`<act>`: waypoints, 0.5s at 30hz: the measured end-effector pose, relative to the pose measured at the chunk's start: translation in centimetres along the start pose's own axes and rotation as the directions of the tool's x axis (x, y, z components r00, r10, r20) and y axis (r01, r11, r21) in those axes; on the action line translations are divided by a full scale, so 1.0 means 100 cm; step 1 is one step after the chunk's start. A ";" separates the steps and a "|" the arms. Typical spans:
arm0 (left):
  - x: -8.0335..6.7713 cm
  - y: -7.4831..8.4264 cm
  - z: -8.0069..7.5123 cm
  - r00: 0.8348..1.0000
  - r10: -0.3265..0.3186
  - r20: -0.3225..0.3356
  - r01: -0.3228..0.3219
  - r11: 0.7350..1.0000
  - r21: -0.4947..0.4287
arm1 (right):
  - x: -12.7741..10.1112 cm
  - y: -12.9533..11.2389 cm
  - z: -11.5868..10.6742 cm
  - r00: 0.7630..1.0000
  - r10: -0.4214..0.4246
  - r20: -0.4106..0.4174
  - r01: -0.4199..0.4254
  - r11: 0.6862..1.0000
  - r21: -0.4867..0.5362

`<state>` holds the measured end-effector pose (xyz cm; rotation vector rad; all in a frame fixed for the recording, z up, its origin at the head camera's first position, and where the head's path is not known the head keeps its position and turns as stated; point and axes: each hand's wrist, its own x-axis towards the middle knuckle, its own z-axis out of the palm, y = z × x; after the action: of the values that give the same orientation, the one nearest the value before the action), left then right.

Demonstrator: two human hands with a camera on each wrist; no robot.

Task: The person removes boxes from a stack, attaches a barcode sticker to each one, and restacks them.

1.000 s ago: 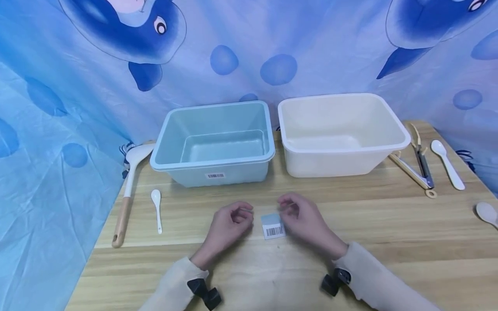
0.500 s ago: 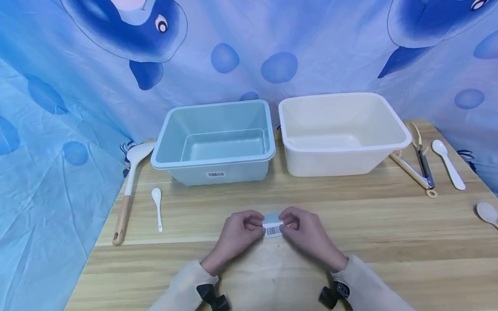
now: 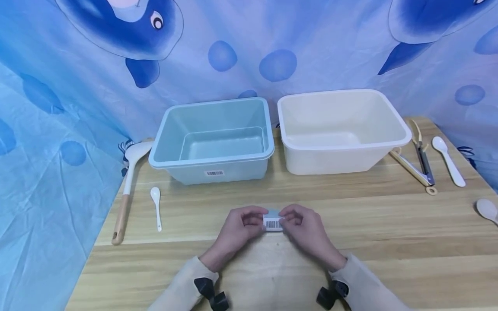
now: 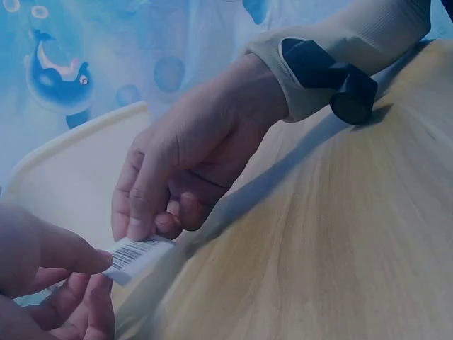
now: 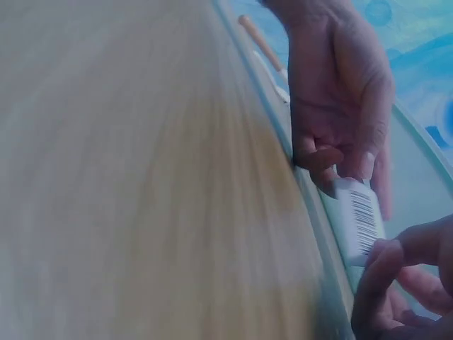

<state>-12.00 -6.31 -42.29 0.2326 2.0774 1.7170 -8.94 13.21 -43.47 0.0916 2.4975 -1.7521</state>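
A small flat blue-and-white packet with a barcode on its front is between my two hands, close over the table's middle. My left hand pinches its left edge between thumb and fingers. At the opposite edge, my right hand pinches it the same way. The left wrist view shows the packet tilted, barcode upward, with the right hand behind it. In the right wrist view the barcode face is seen closely, and fingertips cover both ends.
A light-blue bin and a white bin stand at the back. To the left lie a wooden-handled ladle and a small white spoon. Tongs and more white spoons lie on the right.
My hands were apart at first, the packet lying on the table. Both have come in and taken its edges, and its barcode face now looks tilted. The head view has shifted slightly.
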 end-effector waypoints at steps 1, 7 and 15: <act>0.001 0.001 0.000 1.000 0.000 -0.005 0.000 1.000 -0.012 | 0.000 -0.001 0.000 1.000 0.010 -0.009 -0.009 0.999 0.034; 0.003 0.008 0.000 0.998 -0.003 -0.056 0.001 0.999 -0.034 | 0.003 -0.008 -0.004 0.994 -0.111 0.020 0.111 0.994 0.023; 0.001 0.023 0.007 0.995 0.001 -0.098 -0.009 0.997 -0.081 | 0.004 -0.022 -0.026 0.861 -0.508 0.018 0.489 0.818 -0.304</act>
<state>-12.15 -5.15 -40.20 0.1314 2.0714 1.8454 -9.65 14.90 -40.57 -0.5958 2.9986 -1.4879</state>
